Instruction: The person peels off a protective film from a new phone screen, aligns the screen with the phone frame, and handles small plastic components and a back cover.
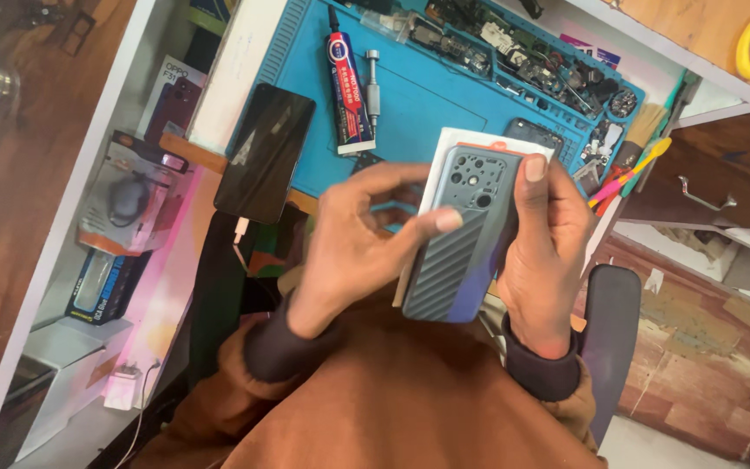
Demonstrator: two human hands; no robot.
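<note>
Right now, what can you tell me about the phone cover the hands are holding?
The phone cover is grey-blue, with raised slanted ridges over its lower part and round camera holes in a block near the top. It looks like soft rubbery plastic. It is held up above the blue work mat, back facing the camera, tilted a little. The left hand pinches its left edge, thumb on the ridges; the right hand grips the right edge, with a fingertip near the top corner. A white card shows behind it.

The one camera sits on my head and looks steeply down over my chest at the blue mat [427, 104] on the desk [236, 61]. It is close: my hands [444, 234] fill the middle, just below that mat.
</note>
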